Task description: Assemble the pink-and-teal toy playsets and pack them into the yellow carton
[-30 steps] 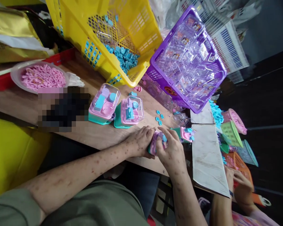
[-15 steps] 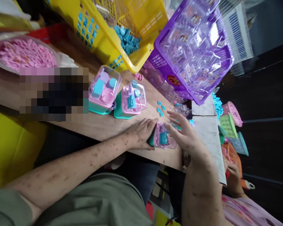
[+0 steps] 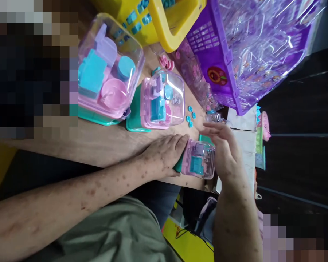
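My left hand [image 3: 166, 154] is wrapped round the teal base of a small toy box with a pink rim and clear lid [image 3: 198, 160], which lies on the wooden table near its front edge. Through the lid show a blue block, a lilac piece and small pale parts. My right hand [image 3: 226, 151] is beside the far end of the lid, fingers stretched out and partly seen edge-on; whether it touches the lid is unclear. A green piece [image 3: 206, 139] lies under its fingers. Several small blue pieces [image 3: 190, 116] lie just beyond.
Two similar toy boxes stand to the left, a near one [image 3: 113, 92] and another [image 3: 162, 103]. Behind are a yellow basket [image 3: 166, 34] and a purple basket [image 3: 221, 58] heaped with clear plastic parts. Pink pieces [image 3: 166, 62] lie between. White cartons [image 3: 242, 149] stand at right.
The view has moved closer and shifted. My right hand has moved from over the lid to its far end. My left hand keeps hold of the box. The leftmost box appears much larger.
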Available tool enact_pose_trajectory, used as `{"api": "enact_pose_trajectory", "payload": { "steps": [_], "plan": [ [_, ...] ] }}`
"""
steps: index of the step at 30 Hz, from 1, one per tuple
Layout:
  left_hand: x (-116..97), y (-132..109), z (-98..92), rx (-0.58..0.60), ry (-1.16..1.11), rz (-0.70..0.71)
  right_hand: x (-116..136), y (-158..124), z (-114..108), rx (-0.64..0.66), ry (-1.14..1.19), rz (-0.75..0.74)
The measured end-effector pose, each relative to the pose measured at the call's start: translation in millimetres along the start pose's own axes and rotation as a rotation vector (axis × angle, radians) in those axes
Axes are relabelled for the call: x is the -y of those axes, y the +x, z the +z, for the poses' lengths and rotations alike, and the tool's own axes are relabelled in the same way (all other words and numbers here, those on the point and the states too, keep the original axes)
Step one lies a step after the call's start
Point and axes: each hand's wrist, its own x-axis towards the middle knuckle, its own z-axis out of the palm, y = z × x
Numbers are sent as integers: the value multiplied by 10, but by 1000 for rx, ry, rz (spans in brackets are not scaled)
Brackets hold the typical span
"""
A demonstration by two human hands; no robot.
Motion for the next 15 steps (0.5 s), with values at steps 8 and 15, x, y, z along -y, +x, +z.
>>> {"api": "enact_pose_trajectory", "payload": {
  "steps": [8, 15],
  "plan": [
    [-41, 29, 26, 15, 67, -10, -187, 474, -72, 560, -145, -174],
    [-47, 37, 56, 60, 113, -28, -392, 497, -66, 635, -362, -432]
  ]
}}
